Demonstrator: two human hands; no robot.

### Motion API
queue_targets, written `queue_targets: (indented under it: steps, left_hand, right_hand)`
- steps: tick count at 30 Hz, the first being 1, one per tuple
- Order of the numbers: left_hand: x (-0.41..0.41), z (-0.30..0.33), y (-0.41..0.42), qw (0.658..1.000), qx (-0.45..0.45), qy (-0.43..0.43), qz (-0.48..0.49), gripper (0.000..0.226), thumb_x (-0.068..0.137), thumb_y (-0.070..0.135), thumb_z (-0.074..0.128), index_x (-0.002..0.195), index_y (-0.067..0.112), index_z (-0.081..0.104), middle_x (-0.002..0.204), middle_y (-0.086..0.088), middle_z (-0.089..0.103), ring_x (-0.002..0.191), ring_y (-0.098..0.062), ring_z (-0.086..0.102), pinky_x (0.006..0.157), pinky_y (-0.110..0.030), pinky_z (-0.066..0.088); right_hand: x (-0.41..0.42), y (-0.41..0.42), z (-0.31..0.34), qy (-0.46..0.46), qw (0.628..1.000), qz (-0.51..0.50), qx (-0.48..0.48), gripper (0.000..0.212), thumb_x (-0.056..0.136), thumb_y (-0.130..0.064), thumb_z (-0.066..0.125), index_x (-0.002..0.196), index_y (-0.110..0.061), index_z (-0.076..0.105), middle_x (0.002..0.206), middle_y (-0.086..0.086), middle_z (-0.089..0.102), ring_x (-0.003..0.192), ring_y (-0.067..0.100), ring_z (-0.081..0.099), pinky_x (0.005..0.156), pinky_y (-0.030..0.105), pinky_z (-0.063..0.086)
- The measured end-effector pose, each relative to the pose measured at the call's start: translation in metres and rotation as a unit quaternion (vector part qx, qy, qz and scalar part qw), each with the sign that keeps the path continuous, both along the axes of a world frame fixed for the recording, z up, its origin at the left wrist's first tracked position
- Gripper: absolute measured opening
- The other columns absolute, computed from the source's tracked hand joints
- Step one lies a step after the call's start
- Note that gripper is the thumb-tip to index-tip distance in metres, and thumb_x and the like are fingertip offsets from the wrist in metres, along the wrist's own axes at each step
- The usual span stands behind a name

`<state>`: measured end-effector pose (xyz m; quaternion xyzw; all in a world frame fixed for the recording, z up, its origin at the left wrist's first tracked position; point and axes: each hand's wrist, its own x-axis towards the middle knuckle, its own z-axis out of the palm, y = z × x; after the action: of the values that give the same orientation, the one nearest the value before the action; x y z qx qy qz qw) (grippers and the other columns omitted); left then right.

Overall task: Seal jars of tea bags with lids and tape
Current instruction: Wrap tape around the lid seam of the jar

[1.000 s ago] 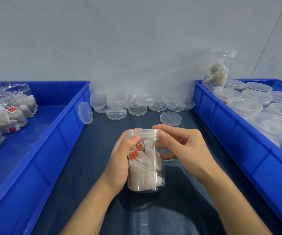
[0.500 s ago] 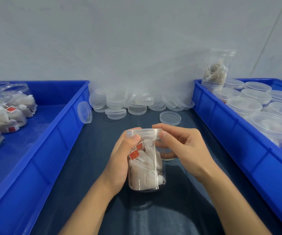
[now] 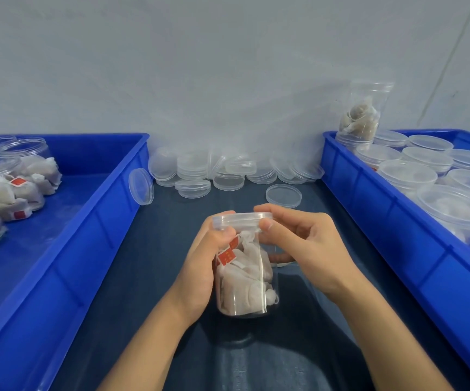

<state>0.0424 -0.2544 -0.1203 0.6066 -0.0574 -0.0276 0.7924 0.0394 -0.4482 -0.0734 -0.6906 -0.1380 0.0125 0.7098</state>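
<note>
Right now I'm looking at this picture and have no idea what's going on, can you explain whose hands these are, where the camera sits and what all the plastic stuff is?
There is no machine here. A person wears a camera on the head, looking down at their own two bare hands.

The left hand grips a clear jar full of tea bags. The right hand holds its lid, which sits on top of the jar.

On the dark table, loose lids are piled against the wall. The left blue bin holds open jars of tea bags. The right blue bin holds jars with lids on.
</note>
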Motion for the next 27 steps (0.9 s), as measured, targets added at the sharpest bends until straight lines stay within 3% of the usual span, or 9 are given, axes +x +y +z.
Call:
queue_targets:
  steps: [9, 13, 18, 27]
  left_hand:
    - [0.0007, -0.0023, 0.0011, 1.0, -0.027, 0.0, -0.013, 0.073, 0.079, 0.052, 0.065, 0.139, 0.011, 0.059, 0.132, -0.029, 0.067, 0.116, -0.036, 0.067, 0.114, -0.067, 0.044]
    - [0.0027, -0.0034, 0.0019, 0.999, -0.026, -0.005, -0.018, 0.068, 0.079, 0.052, 0.065, 0.136, 0.016, 0.063, 0.125, -0.018, 0.073, 0.114, -0.031, 0.07, 0.106, -0.056, 0.052]
    - [0.0024, -0.0009, 0.0009, 1.0, -0.021, -0.015, -0.015, 0.074, 0.079, 0.05, 0.064, 0.14, 0.008, 0.059, 0.119, -0.013, 0.074, 0.11, -0.024, 0.07, 0.094, -0.04, 0.053]
    - [0.0025, 0.0008, 0.0, 0.999, -0.026, -0.023, -0.022, 0.077, 0.076, 0.049, 0.064, 0.139, 0.005, 0.058, 0.116, -0.016, 0.072, 0.107, -0.026, 0.069, 0.096, -0.043, 0.055]
  right_hand:
    - [0.001, 0.0003, -0.0018, -0.005, 1.0, -0.005, -0.003, 0.021, 0.102, -0.02, 0.068, 0.12, -0.023, 0.076, 0.106, 0.009, 0.08, 0.104, 0.027, 0.077, 0.078, 0.036, 0.066]
    - [0.0014, -0.0009, -0.001, -0.004, 1.0, -0.002, -0.003, 0.022, 0.102, -0.018, 0.066, 0.121, -0.024, 0.077, 0.107, 0.009, 0.08, 0.106, 0.028, 0.076, 0.079, 0.036, 0.066]
    - [0.0008, -0.0016, -0.0002, 0.0, 1.0, 0.002, -0.006, 0.024, 0.103, -0.014, 0.064, 0.121, -0.025, 0.076, 0.108, 0.004, 0.08, 0.107, 0.024, 0.076, 0.078, 0.032, 0.064]
    - [0.003, -0.0042, -0.0022, 0.004, 1.0, 0.001, -0.019, 0.032, 0.099, -0.012, 0.058, 0.122, -0.023, 0.076, 0.111, 0.003, 0.08, 0.106, 0.022, 0.077, 0.084, 0.042, 0.065]
